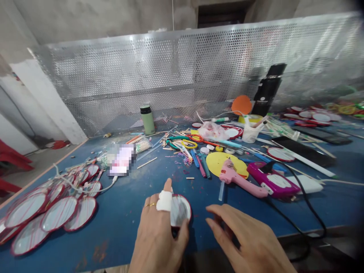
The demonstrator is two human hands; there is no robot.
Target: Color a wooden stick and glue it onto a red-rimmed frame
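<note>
My left hand (pixel 159 231) grips a small round white disc with a red rim (pixel 179 209) at the near edge of the blue table (pixel 136 189). Its middle finger is wrapped in white tape and a gold ring sits on the finger beside it. My right hand (pixel 244 239) hovers just right of the disc, fingers stretched and slightly curled, holding nothing. A pink glue gun (pixel 237 177) lies beyond my right hand, partly on a yellow paper circle (pixel 218 161).
A pile of red-rimmed oval discs (pixel 54 208) covers the left of the table. Pens, scissors (pixel 184 142), sticks and scraps litter the middle. A green bottle (pixel 148 119), an orange disc (pixel 241 105) and a black device (pixel 269 89) stand before the perforated metal screen. A black cable (pixel 307 212) loops at right.
</note>
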